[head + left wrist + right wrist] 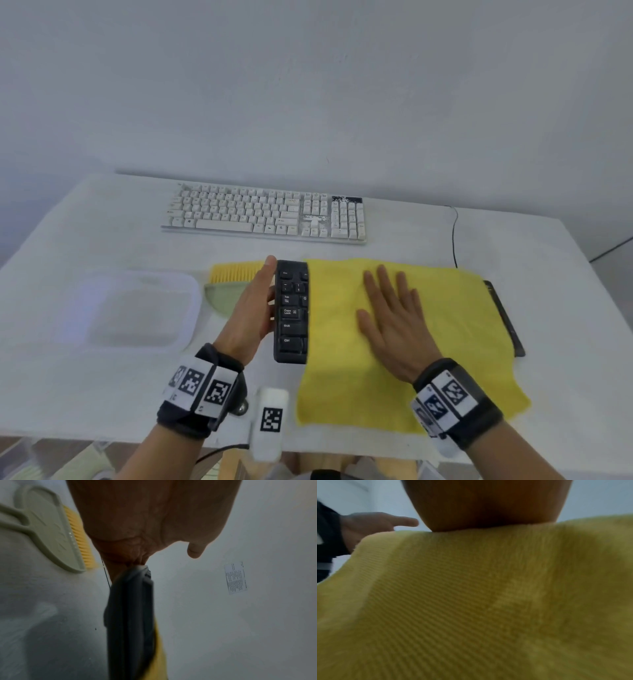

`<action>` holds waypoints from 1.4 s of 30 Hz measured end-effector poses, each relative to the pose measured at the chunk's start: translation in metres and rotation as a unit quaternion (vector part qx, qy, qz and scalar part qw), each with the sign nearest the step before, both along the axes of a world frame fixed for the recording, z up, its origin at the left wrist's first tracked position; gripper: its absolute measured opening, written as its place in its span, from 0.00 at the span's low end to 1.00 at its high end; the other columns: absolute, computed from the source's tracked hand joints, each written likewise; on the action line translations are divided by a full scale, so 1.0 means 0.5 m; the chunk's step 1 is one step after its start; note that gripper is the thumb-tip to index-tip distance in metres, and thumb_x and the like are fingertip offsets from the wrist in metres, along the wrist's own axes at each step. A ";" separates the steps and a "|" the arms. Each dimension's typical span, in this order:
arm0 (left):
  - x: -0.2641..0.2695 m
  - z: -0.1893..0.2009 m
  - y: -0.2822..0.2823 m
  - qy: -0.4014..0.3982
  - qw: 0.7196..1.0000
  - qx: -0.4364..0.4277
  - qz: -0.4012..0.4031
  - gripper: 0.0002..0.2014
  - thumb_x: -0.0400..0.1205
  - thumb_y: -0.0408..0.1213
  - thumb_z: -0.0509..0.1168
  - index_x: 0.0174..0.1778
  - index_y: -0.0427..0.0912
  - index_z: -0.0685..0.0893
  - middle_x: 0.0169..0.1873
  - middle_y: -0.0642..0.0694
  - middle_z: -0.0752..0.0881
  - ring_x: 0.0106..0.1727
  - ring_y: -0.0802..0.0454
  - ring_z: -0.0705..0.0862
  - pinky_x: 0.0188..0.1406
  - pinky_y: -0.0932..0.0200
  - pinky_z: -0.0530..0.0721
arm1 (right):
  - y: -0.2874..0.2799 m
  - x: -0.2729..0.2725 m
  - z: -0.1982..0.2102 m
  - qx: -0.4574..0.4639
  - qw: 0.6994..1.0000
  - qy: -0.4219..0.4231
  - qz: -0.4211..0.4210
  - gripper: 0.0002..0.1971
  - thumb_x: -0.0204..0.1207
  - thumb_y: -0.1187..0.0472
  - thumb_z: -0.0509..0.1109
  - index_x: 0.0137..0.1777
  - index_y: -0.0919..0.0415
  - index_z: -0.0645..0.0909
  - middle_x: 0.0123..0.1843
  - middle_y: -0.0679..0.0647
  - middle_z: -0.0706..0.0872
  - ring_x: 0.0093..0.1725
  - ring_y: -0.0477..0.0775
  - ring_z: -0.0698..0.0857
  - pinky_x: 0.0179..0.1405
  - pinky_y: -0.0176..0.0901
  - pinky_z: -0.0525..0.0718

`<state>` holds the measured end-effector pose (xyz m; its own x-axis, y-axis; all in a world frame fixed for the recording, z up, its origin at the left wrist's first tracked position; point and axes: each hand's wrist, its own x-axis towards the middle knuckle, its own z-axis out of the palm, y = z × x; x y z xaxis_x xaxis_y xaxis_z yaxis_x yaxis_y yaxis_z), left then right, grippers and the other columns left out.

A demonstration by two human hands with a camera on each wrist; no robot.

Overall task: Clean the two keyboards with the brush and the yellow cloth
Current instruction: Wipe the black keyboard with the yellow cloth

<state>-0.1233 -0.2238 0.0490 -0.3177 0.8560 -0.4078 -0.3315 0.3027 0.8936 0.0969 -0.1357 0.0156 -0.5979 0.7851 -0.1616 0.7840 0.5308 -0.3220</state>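
Observation:
The black keyboard (291,315) lies across the table's middle, and the yellow cloth (404,329) is spread over most of it. Only its left key columns and a strip at the right end show. My right hand (390,308) lies flat, fingers spread, pressing on the cloth (488,601). My left hand (255,301) stands on edge with straight fingers against the black keyboard's left end (130,615). The white keyboard (267,214) lies further back, with dark specks around its number pad. The brush (233,281), green with yellow bristles (80,540), lies just left of my left hand.
A clear plastic container (133,311) sits at the left of the white table (565,291). A black cable (454,236) runs off the back right. A white block with a printed marker (269,421) stands at the front edge, between my wrists.

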 end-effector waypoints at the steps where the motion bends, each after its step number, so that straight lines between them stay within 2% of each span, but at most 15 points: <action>1: 0.000 0.002 -0.002 -0.008 1.000 -0.005 -0.001 0.27 0.75 0.69 0.53 0.58 0.59 0.85 0.46 0.52 0.95 0.50 0.52 0.93 0.55 0.49 0.87 | -0.015 -0.033 0.007 0.005 1.000 0.005 0.027 0.40 0.70 0.27 0.20 0.82 0.39 0.28 0.84 0.44 0.26 0.82 0.57 0.26 0.83 0.61 0.35; 6: -0.003 0.003 -0.011 -0.063 0.998 -0.008 -0.014 0.41 0.77 0.77 0.56 0.72 0.48 0.84 0.63 0.49 0.92 0.65 0.52 0.90 0.74 0.42 0.80 | -0.082 -0.161 0.032 0.044 0.994 0.021 0.096 0.39 0.75 0.27 0.30 0.85 0.40 0.36 0.86 0.43 0.32 0.83 0.55 0.27 0.81 0.58 0.30; 10: -0.013 -0.007 -0.012 -0.061 0.998 0.000 -0.016 0.41 0.73 0.77 0.56 0.70 0.51 0.85 0.61 0.46 0.93 0.61 0.50 0.92 0.62 0.47 0.85 | -0.056 -0.116 0.012 0.055 0.995 -0.002 0.079 0.36 0.74 0.26 0.28 0.82 0.34 0.32 0.85 0.39 0.30 0.83 0.50 0.28 0.84 0.55 0.36; 13: -0.017 -0.010 -0.015 -0.038 0.999 -0.003 0.014 0.36 0.66 0.75 0.54 0.63 0.59 0.83 0.46 0.51 0.94 0.42 0.54 0.91 0.46 0.52 0.86 | -0.011 -0.034 -0.001 0.024 0.999 -0.028 0.011 0.36 0.72 0.25 0.26 0.81 0.33 0.31 0.85 0.39 0.30 0.84 0.50 0.30 0.84 0.58 0.39; 16: -0.015 -0.010 -0.013 -0.028 1.000 0.002 0.003 0.31 0.68 0.72 0.52 0.59 0.61 0.83 0.39 0.54 0.94 0.37 0.57 0.90 0.45 0.51 0.86 | 0.007 -0.020 0.014 -0.005 0.999 -0.043 -0.017 0.41 0.71 0.25 0.26 0.84 0.39 0.34 0.85 0.44 0.32 0.85 0.55 0.33 0.84 0.57 0.39; 19: -0.015 -0.005 -0.012 -0.034 0.999 -0.001 -0.004 0.30 0.71 0.72 0.50 0.61 0.62 0.82 0.45 0.56 0.94 0.42 0.59 0.92 0.46 0.55 0.87 | -0.029 -0.099 0.038 -0.006 0.999 -0.001 0.039 0.40 0.74 0.28 0.28 0.84 0.43 0.33 0.85 0.44 0.30 0.83 0.55 0.29 0.84 0.58 0.36; 21: -0.008 0.003 -0.015 -0.022 1.000 0.009 -0.011 0.24 0.80 0.69 0.47 0.60 0.63 0.80 0.49 0.66 0.92 0.49 0.71 0.90 0.49 0.67 0.85 | -0.064 -0.165 0.047 0.006 0.996 0.026 0.083 0.40 0.74 0.28 0.28 0.85 0.44 0.35 0.86 0.43 0.32 0.83 0.56 0.28 0.82 0.58 0.32; 24: -0.001 0.017 -0.027 -0.050 0.999 0.009 0.012 0.16 0.87 0.62 0.44 0.52 0.63 0.76 0.45 0.73 0.85 0.39 0.86 0.83 0.45 0.79 0.78 | -0.096 -0.224 0.049 0.025 0.992 0.041 0.114 0.41 0.75 0.29 0.30 0.86 0.46 0.43 0.87 0.44 0.39 0.84 0.56 0.31 0.83 0.60 0.34; 26: -0.012 0.008 -0.025 -0.055 0.998 0.008 0.008 0.20 0.85 0.65 0.46 0.54 0.61 0.78 0.41 0.71 0.90 0.43 0.79 0.87 0.52 0.71 0.81 | -0.089 -0.221 0.044 0.022 0.993 0.045 0.106 0.38 0.77 0.30 0.34 0.85 0.45 0.46 0.87 0.41 0.40 0.85 0.52 0.32 0.84 0.57 0.36; 28: -0.025 -0.001 -0.022 -0.060 0.998 0.004 -0.010 0.35 0.76 0.77 0.51 0.65 0.57 0.82 0.53 0.55 0.94 0.55 0.60 0.92 0.61 0.53 0.86 | -0.066 -0.189 0.038 0.018 0.996 0.037 0.081 0.36 0.77 0.29 0.36 0.84 0.41 0.48 0.87 0.39 0.40 0.85 0.49 0.33 0.84 0.54 0.38; 30: -0.030 -0.003 -0.019 -0.061 0.998 -0.009 -0.011 0.45 0.67 0.82 0.54 0.72 0.55 0.81 0.57 0.46 0.93 0.53 0.49 0.93 0.54 0.45 0.89 | -0.043 -0.147 0.033 0.017 0.998 0.014 0.051 0.34 0.77 0.29 0.36 0.82 0.37 0.48 0.86 0.38 0.39 0.85 0.49 0.33 0.84 0.55 0.40; 33: -0.027 0.000 -0.017 -0.044 0.999 -0.005 -0.012 0.38 0.64 0.76 0.52 0.64 0.60 0.82 0.48 0.51 0.95 0.46 0.52 0.93 0.49 0.48 0.89 | -0.044 -0.128 0.038 0.001 0.999 0.006 0.032 0.32 0.78 0.31 0.37 0.82 0.37 0.47 0.86 0.40 0.37 0.84 0.53 0.31 0.84 0.57 0.38; 37: -0.027 0.002 -0.028 -0.045 0.998 0.023 -0.040 0.32 0.74 0.76 0.53 0.64 0.60 0.83 0.59 0.57 0.93 0.60 0.61 0.91 0.57 0.59 0.86 | -0.080 -0.193 0.042 -0.003 0.996 0.032 0.086 0.35 0.79 0.32 0.36 0.85 0.44 0.45 0.86 0.40 0.35 0.83 0.54 0.28 0.82 0.60 0.32; 39: -0.031 -0.001 -0.033 -0.047 0.998 0.031 -0.031 0.29 0.75 0.71 0.51 0.61 0.59 0.83 0.54 0.63 0.93 0.57 0.68 0.90 0.53 0.67 0.86 | -0.085 -0.206 0.037 -0.003 0.994 0.040 0.099 0.34 0.80 0.35 0.38 0.85 0.45 0.44 0.86 0.39 0.36 0.83 0.52 0.28 0.81 0.63 0.32; 42: -0.038 -0.007 -0.034 -0.049 0.997 0.043 -0.038 0.34 0.74 0.74 0.52 0.67 0.57 0.82 0.58 0.60 0.93 0.64 0.64 0.89 0.63 0.61 0.85 | -0.086 -0.204 0.037 0.007 0.993 0.041 0.113 0.34 0.80 0.40 0.37 0.86 0.48 0.42 0.86 0.40 0.36 0.83 0.52 0.27 0.83 0.60 0.34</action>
<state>-0.1422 -0.2407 0.0454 -0.2126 0.9097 -0.3567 -0.3966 0.2533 0.8823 -0.0053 -0.1787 0.0344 -0.7701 0.6308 -0.0946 0.6153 0.6956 -0.3710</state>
